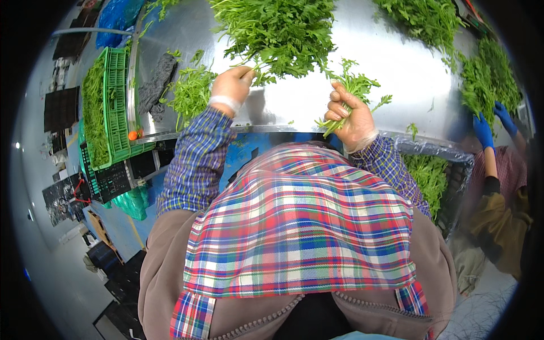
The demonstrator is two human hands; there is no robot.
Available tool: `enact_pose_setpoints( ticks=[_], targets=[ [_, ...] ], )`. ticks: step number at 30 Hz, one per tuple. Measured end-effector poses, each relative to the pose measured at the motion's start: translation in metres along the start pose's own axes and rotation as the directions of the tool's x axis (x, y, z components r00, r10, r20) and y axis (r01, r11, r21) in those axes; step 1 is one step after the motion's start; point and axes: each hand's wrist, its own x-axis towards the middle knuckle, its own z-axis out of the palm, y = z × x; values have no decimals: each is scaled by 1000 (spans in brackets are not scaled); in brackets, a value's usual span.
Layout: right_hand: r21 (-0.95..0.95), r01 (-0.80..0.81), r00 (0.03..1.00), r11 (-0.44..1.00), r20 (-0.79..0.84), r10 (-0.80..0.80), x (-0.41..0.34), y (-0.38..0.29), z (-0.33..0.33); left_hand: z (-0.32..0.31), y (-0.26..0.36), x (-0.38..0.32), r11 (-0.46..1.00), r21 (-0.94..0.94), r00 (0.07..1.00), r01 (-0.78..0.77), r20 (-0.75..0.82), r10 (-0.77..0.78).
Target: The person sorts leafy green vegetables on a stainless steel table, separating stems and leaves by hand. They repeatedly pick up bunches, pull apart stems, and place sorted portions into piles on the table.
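My right hand is closed round a small bunch of leafy greens, stems pointing down to the left. My left hand is at the near left edge of a large pile of the same greens, its thumb and fingertips pinched together at a thin stem. The pile lies on a shiny metal table. A smaller heap of greens lies just left of my left hand. Both hands seem to wear thin clear gloves, banded at the wrists.
A dark grey cloth lies at the table's left side, beside a green plastic crate of greens. More greens lie at the upper right. A co-worker's blue-gloved hands touch greens at the far right. A plastic-lined crate stands below the table edge.
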Motion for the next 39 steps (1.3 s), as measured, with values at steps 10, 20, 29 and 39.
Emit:
enact_pose_setpoints(
  ticks=[10,20,29,39],
  targets=[
    [-227,-125,989,966,-109,102,9,23,13,-11,44,-74,669,-740,968,72,213,131],
    [-151,-82,996,985,24,87,18,30,20,1,55,-84,732,-675,956,92,266,125],
    [-251,42,987,967,-141,-80,22,37,14,18,69,-62,847,-216,874,-486,-97,476],
    [-331,32,989,943,-128,-79,17,33,13,23,38,-60,874,-426,965,-235,8,263]
  ],
)
